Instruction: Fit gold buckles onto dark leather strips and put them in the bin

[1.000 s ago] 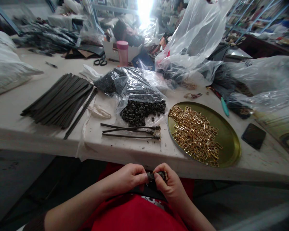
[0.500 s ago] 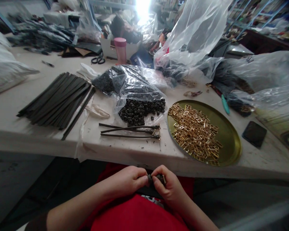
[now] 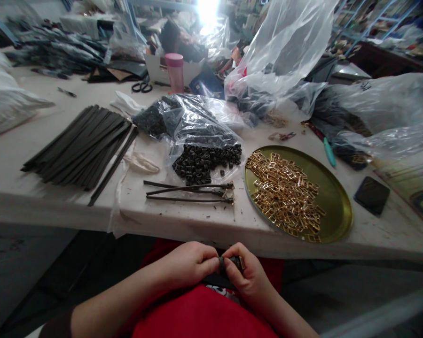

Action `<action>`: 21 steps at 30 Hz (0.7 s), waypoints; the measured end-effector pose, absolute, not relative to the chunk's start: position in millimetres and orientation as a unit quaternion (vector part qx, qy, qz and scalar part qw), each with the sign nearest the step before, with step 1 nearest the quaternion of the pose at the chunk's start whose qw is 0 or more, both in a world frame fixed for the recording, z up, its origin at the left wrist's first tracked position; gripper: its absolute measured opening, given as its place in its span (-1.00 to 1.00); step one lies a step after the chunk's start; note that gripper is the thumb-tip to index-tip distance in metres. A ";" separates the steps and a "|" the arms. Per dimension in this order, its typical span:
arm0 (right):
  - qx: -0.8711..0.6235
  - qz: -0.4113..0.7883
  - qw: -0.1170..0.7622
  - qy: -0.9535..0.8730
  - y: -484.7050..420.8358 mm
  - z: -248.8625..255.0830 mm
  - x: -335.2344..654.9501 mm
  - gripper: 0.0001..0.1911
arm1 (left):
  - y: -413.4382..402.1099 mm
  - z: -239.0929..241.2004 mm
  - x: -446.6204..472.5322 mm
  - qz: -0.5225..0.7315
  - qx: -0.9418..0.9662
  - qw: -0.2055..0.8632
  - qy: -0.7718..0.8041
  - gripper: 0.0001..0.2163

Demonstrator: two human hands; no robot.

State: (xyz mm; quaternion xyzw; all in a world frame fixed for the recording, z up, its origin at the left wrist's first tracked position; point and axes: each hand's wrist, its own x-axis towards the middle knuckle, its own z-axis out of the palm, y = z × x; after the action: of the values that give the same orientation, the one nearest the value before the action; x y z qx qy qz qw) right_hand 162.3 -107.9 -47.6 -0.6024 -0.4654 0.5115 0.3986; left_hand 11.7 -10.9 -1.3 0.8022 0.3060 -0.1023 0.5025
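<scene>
Both hands are below the table's front edge, over my lap in a red shirt. My left hand (image 3: 188, 265) and my right hand (image 3: 245, 277) are closed, fingertips meeting on a dark strap end with a gold buckle (image 3: 232, 263) held between them. On the table just above lie three finished dark straps (image 3: 188, 192) with buckles at their right ends. To the right is a round brass tray (image 3: 334, 199) heaped with gold buckles (image 3: 285, 195). A pile of small black loops (image 3: 204, 162) spills from a clear bag.
A stack of long dark strips (image 3: 81, 148) lies at left. A black phone (image 3: 372, 195) sits at right near a teal tool (image 3: 329, 152). Clear plastic bags (image 3: 285, 51), a pink cup (image 3: 174, 70) and scissors (image 3: 141, 87) crowd the back of the white table (image 3: 38, 206).
My fingers have shifted slightly on the strap end and buckle, the hands drawing a little closer. The view has tilted a touch. Nothing on the table has moved.
</scene>
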 end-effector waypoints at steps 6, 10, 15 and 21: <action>-0.600 0.506 0.427 -0.448 -112.1 -54.2 161.9 -0.77 | -8.2 -3.2 7.4 -0.105 0.735 0.597 0.305 -0.70; -0.559 0.527 0.430 -0.473 -109.5 -45.9 161.0 -0.71 | -10.9 2.4 4.7 -0.105 0.721 0.619 0.293 -0.70; -0.546 0.532 0.434 -0.480 -110.3 -41.1 162.3 -0.65 | -14.4 11.3 8.1 -0.093 0.770 0.554 0.303 -0.68; -0.558 0.538 0.448 -0.446 -108.6 -35.4 166.4 -0.54 | -6.9 22.6 4.0 -0.088 0.803 0.516 0.285 -0.70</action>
State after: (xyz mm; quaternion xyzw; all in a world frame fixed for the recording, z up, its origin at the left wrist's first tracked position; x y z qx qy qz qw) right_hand 166.4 -108.6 -35.4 -0.5579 -0.4459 0.5377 0.4482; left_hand 4.0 -6.9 22.6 0.8027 0.2854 -0.0884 0.5162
